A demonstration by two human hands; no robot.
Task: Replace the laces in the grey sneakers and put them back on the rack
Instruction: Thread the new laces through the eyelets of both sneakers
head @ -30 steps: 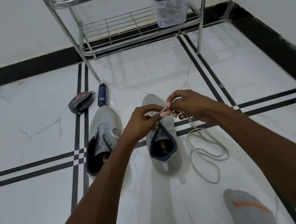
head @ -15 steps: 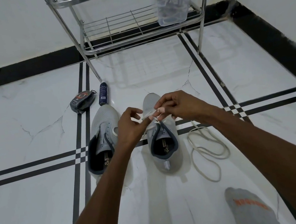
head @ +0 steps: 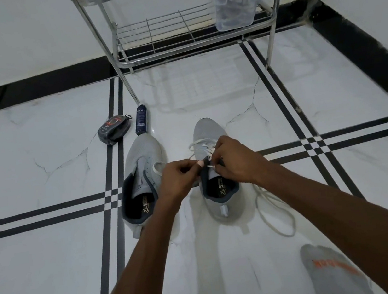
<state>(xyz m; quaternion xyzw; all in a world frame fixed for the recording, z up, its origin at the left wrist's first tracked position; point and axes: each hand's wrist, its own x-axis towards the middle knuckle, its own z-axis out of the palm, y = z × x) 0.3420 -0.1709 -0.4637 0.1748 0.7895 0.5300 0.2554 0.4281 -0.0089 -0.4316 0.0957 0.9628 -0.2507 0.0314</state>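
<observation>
Two grey sneakers stand side by side on the white floor, toes pointing away from me. The left sneaker point(head: 142, 177) has a short piece of white lace showing at its tongue. The right sneaker point(head: 218, 188) carries a white lace point(head: 200, 146) threaded across its upper eyelets. My left hand point(head: 177, 177) pinches the edge of the right sneaker's eyelet flap. My right hand point(head: 233, 158) pinches the lace tip at the eyelets beside the tongue. The rest of the lace point(head: 277, 212) trails in loops on the floor to the right of that shoe.
A steel shoe rack point(head: 173, 49) stands against the wall ahead, with a clear lidded box point(head: 234, 2) on its lower shelf. A dark shoe-polish case point(head: 114, 128) and a blue tube point(head: 141, 119) lie left of the rack leg. A grey-socked foot point(head: 333, 274) rests at lower right.
Both hands have come down from above the toe part to the eyelets near the tongue of the right sneaker. More crossed lace now shows on its upper.
</observation>
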